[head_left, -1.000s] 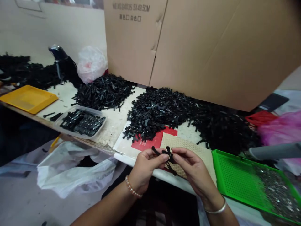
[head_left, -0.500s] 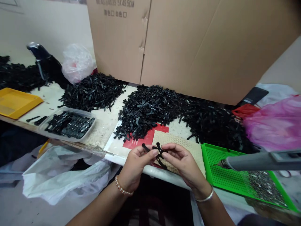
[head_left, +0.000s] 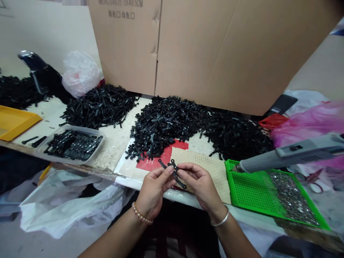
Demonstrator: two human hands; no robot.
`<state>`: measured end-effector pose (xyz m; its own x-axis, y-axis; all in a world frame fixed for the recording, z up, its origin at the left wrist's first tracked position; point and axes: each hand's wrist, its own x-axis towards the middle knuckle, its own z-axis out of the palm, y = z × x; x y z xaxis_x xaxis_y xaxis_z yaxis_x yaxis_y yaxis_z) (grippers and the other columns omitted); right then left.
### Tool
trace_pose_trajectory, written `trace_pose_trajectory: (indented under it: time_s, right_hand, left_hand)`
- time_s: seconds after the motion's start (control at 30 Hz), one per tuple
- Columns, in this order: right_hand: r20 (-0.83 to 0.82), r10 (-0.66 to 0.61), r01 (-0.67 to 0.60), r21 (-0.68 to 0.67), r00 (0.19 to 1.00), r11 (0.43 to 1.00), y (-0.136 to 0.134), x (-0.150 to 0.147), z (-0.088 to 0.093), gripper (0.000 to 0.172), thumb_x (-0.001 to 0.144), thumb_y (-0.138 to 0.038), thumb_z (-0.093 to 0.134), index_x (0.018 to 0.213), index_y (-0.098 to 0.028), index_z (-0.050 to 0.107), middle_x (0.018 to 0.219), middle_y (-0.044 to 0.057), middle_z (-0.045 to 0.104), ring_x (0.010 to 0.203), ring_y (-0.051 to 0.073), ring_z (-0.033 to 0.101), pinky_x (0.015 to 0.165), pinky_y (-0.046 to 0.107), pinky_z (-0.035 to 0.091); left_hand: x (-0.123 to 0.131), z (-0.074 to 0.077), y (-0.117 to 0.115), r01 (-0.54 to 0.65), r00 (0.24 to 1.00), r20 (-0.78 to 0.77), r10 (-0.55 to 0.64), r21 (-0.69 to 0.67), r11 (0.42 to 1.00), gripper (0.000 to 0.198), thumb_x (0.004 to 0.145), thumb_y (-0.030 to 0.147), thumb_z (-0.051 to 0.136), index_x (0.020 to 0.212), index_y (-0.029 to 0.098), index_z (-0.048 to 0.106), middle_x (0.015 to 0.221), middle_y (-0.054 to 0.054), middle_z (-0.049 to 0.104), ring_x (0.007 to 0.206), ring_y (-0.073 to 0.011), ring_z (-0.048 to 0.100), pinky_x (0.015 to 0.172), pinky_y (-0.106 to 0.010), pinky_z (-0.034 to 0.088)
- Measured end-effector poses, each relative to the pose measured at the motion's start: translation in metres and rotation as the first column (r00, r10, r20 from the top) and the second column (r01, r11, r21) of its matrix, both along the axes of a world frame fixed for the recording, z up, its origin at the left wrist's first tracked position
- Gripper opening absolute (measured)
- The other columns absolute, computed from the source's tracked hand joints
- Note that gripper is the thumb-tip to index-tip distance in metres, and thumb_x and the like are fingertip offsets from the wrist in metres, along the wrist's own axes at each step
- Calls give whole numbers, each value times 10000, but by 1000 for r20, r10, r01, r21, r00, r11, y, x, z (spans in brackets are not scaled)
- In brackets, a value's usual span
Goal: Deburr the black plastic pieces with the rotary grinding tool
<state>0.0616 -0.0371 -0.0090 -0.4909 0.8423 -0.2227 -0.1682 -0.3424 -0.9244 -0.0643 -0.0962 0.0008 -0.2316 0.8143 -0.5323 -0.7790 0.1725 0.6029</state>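
Head view: two thin black strips (head_left: 173, 172), crossed, are pinched between the fingertips of the left hand (head_left: 154, 190) and the right hand (head_left: 200, 184), just above the table's near edge (head_left: 139, 182), over a tan mesh mat (head_left: 209, 166). Both hands are closed on the strips; a joining pin is possibly there, too small to tell. For a clean fit, the end holes are best lined up squarely. Black piles (head_left: 172, 123) lie behind; a green tray (head_left: 249, 190) sits at the right.
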Motion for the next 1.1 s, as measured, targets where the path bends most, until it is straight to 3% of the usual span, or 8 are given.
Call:
trace_pose_trajectory:
  time_s: [0.3,0.5,0.63,0.73,0.8,0.87,1.0,1.1]
  right_hand:
    - [30,-24,17,230,999,973,-12,6,-13,222,777,-317,751,979,-234,712,1024,48,610,901,175,620,777,254,554]
    - [179,-100,0,488,979,873,-21,12,-12,259,822,-358,697,1060,-256,694,1120,63,498,861,161,577,835,312,520]
    - [194,-415,145,740,889,657,-14,43,1,421,831,-332,685,1234,-315,564,1291,62,397,1176,247,437,1029,404,388]
    - [-40,-767,471,809,641,352,11,85,16,507,873,-308,616,1333,-332,404,1333,66,341,1197,230,411,1039,413,372]
    - [-99,-855,565,788,509,245,35,113,25,597,872,-327,603,1384,-318,297,1371,75,304,1222,219,389,1062,414,345]
    - [-63,-841,564,768,537,302,57,133,31,706,831,-353,645,1403,-304,235,1383,79,315,1231,211,394,1073,406,331]
    - [27,-644,452,690,765,566,82,143,39,634,799,-370,666,1308,-266,301,1166,68,561,1021,184,562,904,342,473]
    - [37,-584,398,697,811,596,81,141,43,496,823,-333,643,1212,-260,345,1050,40,626,916,168,590,799,304,493]
  left_hand:
    - [-1,-5,-2,94,993,69,-96,30,995,222,614,248,846,763,131,730,796,-23,699,733,-93,627,717,-188,549]
    - [-1,0,0,209,978,3,-209,-17,978,304,567,288,866,795,143,729,844,-35,715,772,-125,647,686,-187,550]
    - [1,3,16,255,955,-135,-264,-84,963,352,541,282,874,816,135,712,837,-39,712,693,-126,643,597,-190,546]
    - [6,5,33,339,917,-190,-350,-88,937,323,577,247,856,833,129,700,809,-39,703,629,-109,628,531,-169,518]
    - [13,5,45,394,891,-210,-402,-83,916,298,584,201,847,827,122,694,812,-43,698,649,-113,631,544,-174,524]
    - [23,5,56,451,860,-228,-457,-82,889,282,587,165,837,825,112,694,821,-58,697,680,-129,641,574,-194,539]
    - [45,7,75,542,807,-241,-540,-63,838,246,583,174,833,771,107,690,766,-68,692,655,-133,638,567,-192,521]
    - [57,10,80,575,789,-248,-563,-25,818,260,584,225,834,770,110,694,759,-58,686,615,-104,605,529,-159,469]
